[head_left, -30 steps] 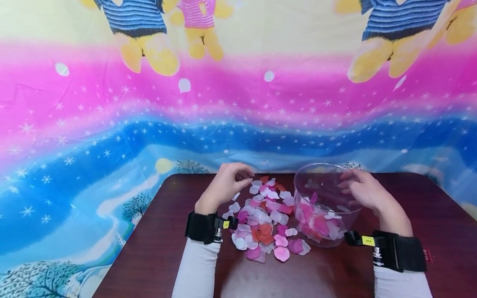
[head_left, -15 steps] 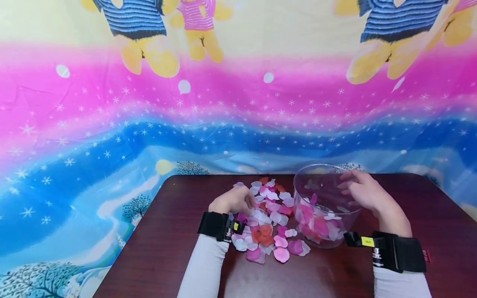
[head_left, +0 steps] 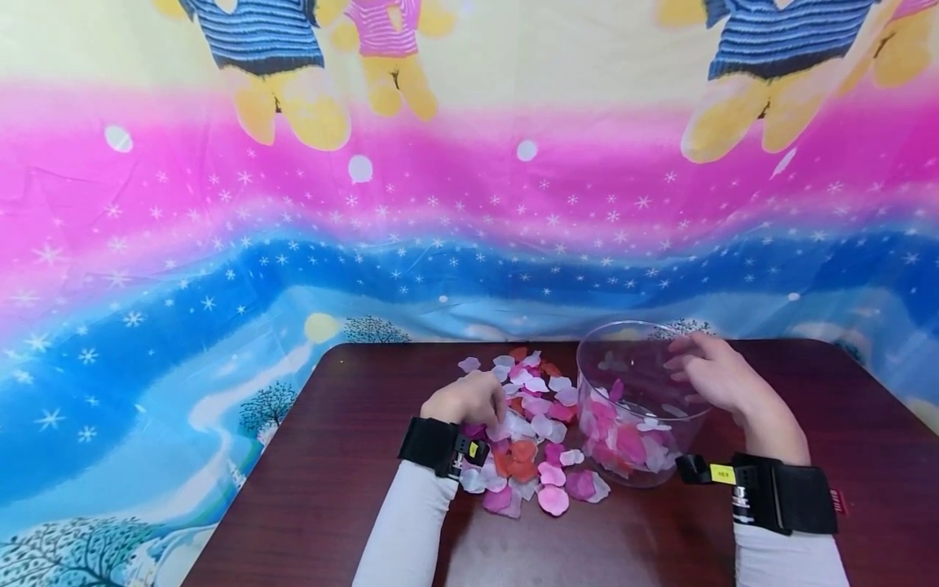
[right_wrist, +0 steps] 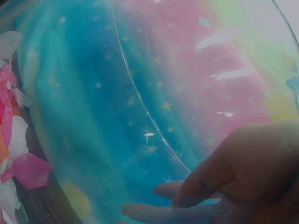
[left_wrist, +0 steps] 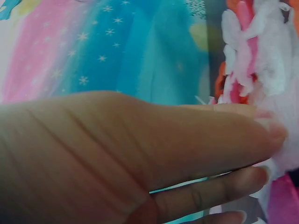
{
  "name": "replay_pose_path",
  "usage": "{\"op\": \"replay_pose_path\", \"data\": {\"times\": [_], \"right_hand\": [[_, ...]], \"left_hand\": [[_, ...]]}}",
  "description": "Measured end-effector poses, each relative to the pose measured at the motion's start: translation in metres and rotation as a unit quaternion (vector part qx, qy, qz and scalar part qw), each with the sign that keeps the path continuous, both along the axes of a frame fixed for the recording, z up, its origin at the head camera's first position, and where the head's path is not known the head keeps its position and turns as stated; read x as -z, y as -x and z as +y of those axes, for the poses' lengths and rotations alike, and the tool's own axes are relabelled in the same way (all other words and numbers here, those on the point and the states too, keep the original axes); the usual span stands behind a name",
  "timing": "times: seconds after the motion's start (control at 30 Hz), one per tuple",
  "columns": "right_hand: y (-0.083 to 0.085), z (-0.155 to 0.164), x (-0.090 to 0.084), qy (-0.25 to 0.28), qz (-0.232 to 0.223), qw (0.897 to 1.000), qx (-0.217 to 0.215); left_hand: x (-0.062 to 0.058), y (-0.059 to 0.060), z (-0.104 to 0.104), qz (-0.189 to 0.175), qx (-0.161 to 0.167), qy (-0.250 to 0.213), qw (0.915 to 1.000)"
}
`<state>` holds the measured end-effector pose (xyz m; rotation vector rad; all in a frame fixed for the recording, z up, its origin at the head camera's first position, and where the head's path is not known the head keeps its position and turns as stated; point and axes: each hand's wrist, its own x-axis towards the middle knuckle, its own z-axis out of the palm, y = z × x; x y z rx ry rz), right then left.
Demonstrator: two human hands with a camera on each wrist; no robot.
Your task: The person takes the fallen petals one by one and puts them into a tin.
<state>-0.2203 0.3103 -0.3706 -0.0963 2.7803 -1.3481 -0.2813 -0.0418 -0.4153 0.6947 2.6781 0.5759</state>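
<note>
Petal-gathering at a clear container [head_left: 641,399], taken as the landmark throughout. Nearest the viewer, the wrist-mounted cameras and pale sleeves frame the dark wooden table [head_left: 308,489]. Just left of the container lies a loose heap of fabric petals [head_left: 524,444] in pink, white and orange-red, touching its base. The left hand [head_left: 465,398] rests on the heap's left edge, thumb and fingers [left_wrist: 233,186] closing on white petals (the wrist view shows the pinch, though how many petals it takes cannot be told). The right hand [head_left: 715,375] grips the container's far-right rim, fingers curled over the wall [right_wrist: 154,126], steadying it. The container stands upright, mouth up, long axis vertical; some petals already lie in its bottom.

Judged step: picking up petals from the heap, with much of the heap left outside. The next move would call for lifting the pinch clear, carrying it rightward over the rim, and releasing above the opening. Beyond the table hangs a starred pink-and-blue backdrop [head_left: 220,244].
</note>
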Motion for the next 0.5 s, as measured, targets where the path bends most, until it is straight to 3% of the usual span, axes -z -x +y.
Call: {"op": "replay_pose_path", "data": {"times": [0.23, 0.5], "right_hand": [[0.000, 0.000, 0.000, -0.001, -0.001, 1.000, 0.002], [0.001, 0.000, 0.000, -0.007, -0.007, 1.000, 0.002]], "left_hand": [[-0.016, -0.001, -0.008, 0.015, 0.054, -0.040, 0.9976], [-0.035, -0.008, -0.012, 0.053, 0.073, -0.081, 0.9927]]}}
